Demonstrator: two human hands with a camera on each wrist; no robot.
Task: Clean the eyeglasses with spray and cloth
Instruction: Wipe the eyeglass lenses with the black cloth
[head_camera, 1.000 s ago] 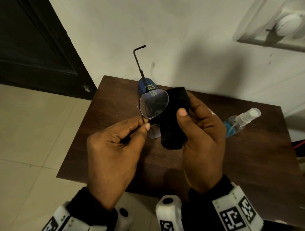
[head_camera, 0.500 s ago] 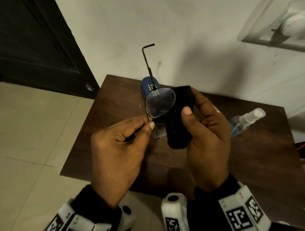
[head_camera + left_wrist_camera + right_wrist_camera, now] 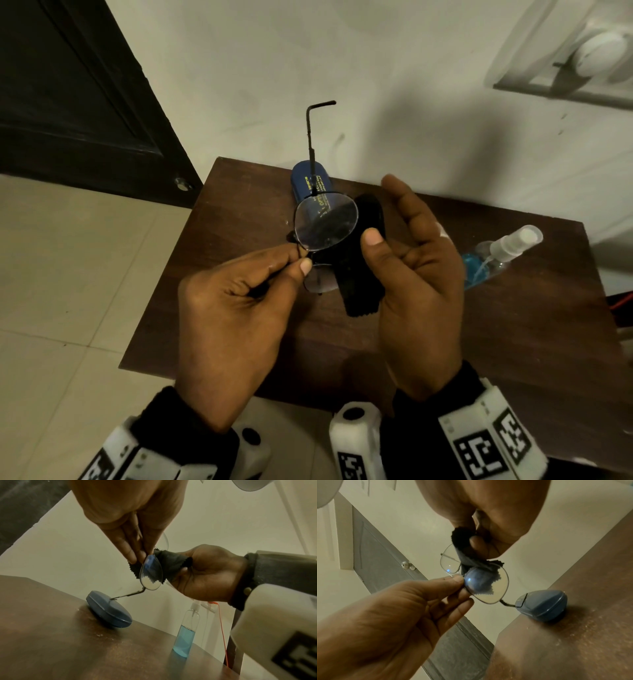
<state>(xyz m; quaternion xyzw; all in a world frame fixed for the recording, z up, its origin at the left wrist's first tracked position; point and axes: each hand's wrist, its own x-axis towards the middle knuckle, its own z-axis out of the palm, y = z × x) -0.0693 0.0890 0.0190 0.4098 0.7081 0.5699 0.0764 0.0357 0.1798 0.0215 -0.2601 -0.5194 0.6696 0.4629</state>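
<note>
My left hand pinches the thin metal-framed eyeglasses near the bridge and holds them above the table, one temple pointing up. My right hand pinches a black cloth between the thumb and the fingers behind it; the index finger stretches up, off the cloth. The cloth hangs just right of the upper lens and runs behind the lower lens. In the left wrist view the eyeglasses sit in front of the cloth. A clear spray bottle with blue liquid stands on the table to the right.
A blue glasses case lies at the back of the small brown table, right under the glasses. A dark door is to the left, a white wall behind. A red cord hangs past the table's right edge.
My right index finger has lifted away from the cloth and now stretches upward. The glasses stay pinched in my left hand at about the same place.
</note>
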